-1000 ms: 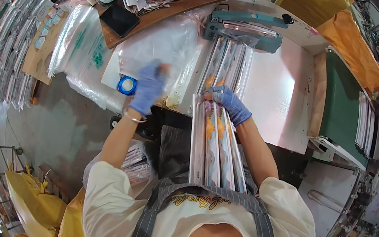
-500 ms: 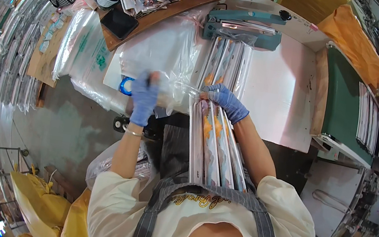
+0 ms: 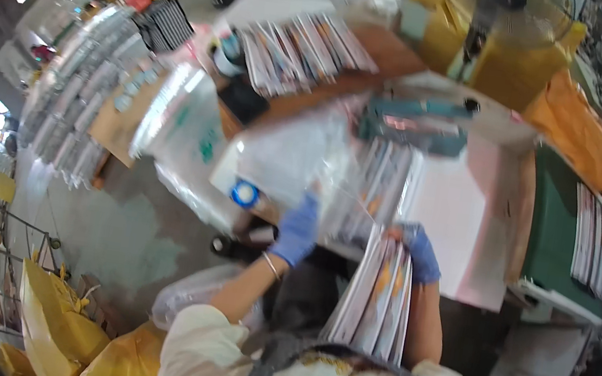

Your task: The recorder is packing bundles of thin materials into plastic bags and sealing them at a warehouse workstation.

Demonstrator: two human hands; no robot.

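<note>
My right hand (image 3: 421, 255), in a blue glove with bare fingertips, is closed on the top end of a bundle of long, flat printed packs (image 3: 378, 299). The bundle stands tilted against my apron, its white edges and orange-blue print showing. My left hand (image 3: 298, 230), gloved alike, reaches up to a pile of clear plastic bags (image 3: 286, 155) on the table. Blur hides whether its fingers grip the film. More packs in clear film (image 3: 383, 176) lie on the table just beyond my right hand.
A teal bag sealer (image 3: 413, 131) stands behind the packs. Left of my left hand is a blue-and-white tape roll (image 3: 245, 193). Several packs (image 3: 301, 53) lie on a brown board (image 3: 381, 53), near a dark phone (image 3: 244, 101). A green board (image 3: 551, 215) is at right.
The view has shifted, so the table sits lower and farther right. My left hand has moved closer to the right and over the plastic bags. My right hand still holds the bundle.
</note>
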